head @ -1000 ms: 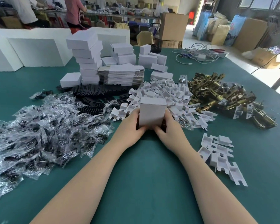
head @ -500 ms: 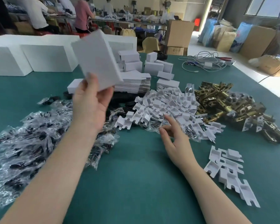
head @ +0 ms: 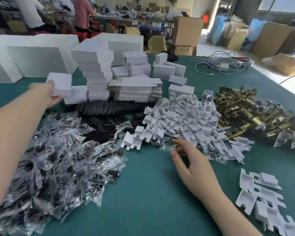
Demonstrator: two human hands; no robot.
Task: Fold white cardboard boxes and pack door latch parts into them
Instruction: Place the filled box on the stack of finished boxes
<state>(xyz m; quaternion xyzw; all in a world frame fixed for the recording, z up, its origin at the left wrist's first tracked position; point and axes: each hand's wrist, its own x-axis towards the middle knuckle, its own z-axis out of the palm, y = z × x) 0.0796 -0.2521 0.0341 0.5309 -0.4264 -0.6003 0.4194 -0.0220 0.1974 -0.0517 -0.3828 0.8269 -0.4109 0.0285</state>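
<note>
On the green bench (head: 152, 193), my left hand (head: 43, 94) grips a closed white cardboard box (head: 60, 86) just left of the stacked boxes (head: 95, 74); my right hand (head: 192, 166), loosely open and empty, is nearer the white folded inserts (head: 180, 120) ahead.

We see a bright scene lit by daylight from the window (head: 279, 4) at the upper right and the open doorway (head: 213, 12) behind, both nearly washed out. The floor strip along the right edge glares white. Light on the green table (head: 152, 193) is soft and even; the right hand (head: 194, 164) casts only a faint, diffuse shadow beneath its fingers. The clear plastic bags (head: 58, 159) sparkle with small highlights, and the brass latches (head: 245, 113) glint. The left hand (head: 44, 94) and its white box (head: 60, 84) are smeared by motion blur. Wide-angle distortion bends the table's edges, and the background workers look soft.
</note>
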